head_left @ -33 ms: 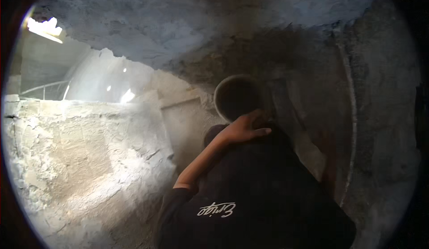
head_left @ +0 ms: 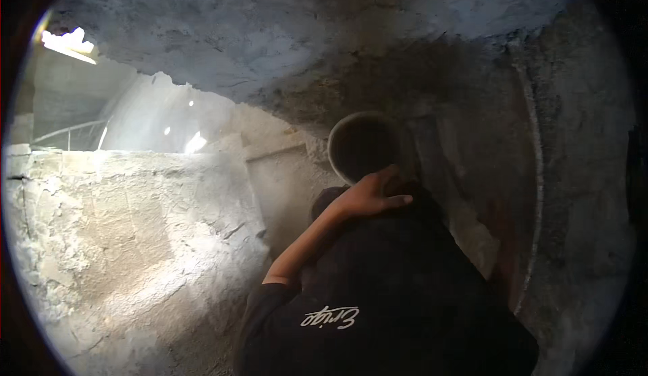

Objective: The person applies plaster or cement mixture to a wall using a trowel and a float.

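My left hand (head_left: 374, 194) rests on the front of my dark shirt (head_left: 398, 275), its thumb stretched out to the right and the fingers lying against the cloth. Just beyond the fingers stands a round, bucket-like container (head_left: 335, 148) with a pale rim and a dark inside. Whether the fingertips touch its rim is too dark to tell. To the right of the shirt, a dim reddish-brown blur (head_left: 503, 244) seems to be my right hand and forearm. Its fingers cannot be made out, nor anything they might hold.
At the left is a rough, brightly lit masonry block (head_left: 121, 221), with a thin metal rail (head_left: 67, 130) behind it. A grey, uneven plastered wall (head_left: 270, 38) spans the far side. Down the right runs a pale curved edge (head_left: 538, 173) beside a dark surface.
The view has shifted very slightly. My left hand keeps its place on the shirt. The reddish-brown shape at the right has become more smeared.
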A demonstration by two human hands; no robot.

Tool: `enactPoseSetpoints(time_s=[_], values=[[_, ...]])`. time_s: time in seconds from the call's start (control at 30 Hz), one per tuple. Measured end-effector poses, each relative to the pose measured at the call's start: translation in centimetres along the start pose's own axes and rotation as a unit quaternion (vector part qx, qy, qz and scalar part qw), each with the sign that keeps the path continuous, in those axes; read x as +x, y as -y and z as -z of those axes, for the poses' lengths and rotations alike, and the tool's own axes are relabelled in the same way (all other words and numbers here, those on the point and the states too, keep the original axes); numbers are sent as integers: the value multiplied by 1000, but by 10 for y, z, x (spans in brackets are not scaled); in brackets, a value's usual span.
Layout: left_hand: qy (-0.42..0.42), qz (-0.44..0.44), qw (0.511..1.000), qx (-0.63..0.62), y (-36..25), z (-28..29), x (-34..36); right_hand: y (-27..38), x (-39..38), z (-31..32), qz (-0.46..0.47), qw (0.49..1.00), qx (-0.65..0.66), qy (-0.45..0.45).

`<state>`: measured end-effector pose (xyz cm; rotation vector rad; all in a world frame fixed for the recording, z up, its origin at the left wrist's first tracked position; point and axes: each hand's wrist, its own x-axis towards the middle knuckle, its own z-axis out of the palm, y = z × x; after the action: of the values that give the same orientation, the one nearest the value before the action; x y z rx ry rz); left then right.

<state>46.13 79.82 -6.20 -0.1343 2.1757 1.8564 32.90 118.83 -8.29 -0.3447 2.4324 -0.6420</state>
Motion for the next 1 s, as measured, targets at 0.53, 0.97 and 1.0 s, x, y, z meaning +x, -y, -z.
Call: enactPoseSetpoints(time_s=[0.53, 0.97, 1.0], values=[[170, -98, 981, 11, -10, -17, -11, 159, 33, -87, -125, 959, 155, 204], [151, -159, 975, 23, -13, -19, -11, 134, 59, -125, 96, 910, 252, 316], [165, -164, 971, 47, -15, -18, -10, 128, 60, -125, 99, 910, 250, 317]])
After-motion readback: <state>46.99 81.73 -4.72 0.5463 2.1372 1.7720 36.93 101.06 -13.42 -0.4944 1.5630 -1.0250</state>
